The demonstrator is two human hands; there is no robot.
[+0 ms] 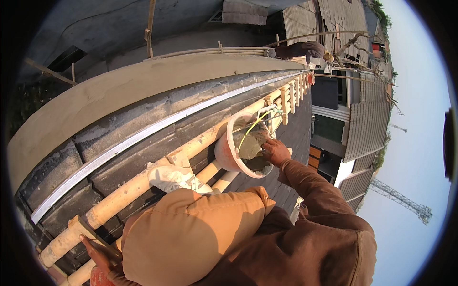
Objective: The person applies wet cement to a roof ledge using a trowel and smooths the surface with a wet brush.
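A pale pinkish bucket (pixel 228 151) with grey wet mortar (pixel 262 133) inside stands on the bamboo poles, past my bent knee. My right hand (pixel 275 152) reaches over its rim, fingers closed round the handle of a trowel (pixel 250 149). The trowel's grey blade lies in the mortar, and the pale handle end sticks out behind the hand. At the lower left, my left hand (pixel 98 255) grips a wooden crosspiece (pixel 78 229) on the bamboo; part of that hand is hidden by my tan trouser leg (pixel 186 233).
Bamboo poles (pixel 129 193) with crosspieces run along a dark tiled roof. Beside them lie a long pale metal strip (pixel 157 125) and a plastered ledge (pixel 114 88). A crumpled whitish bag (pixel 174 177) touches the pole. Another person (pixel 300 49) bends over at the far end.
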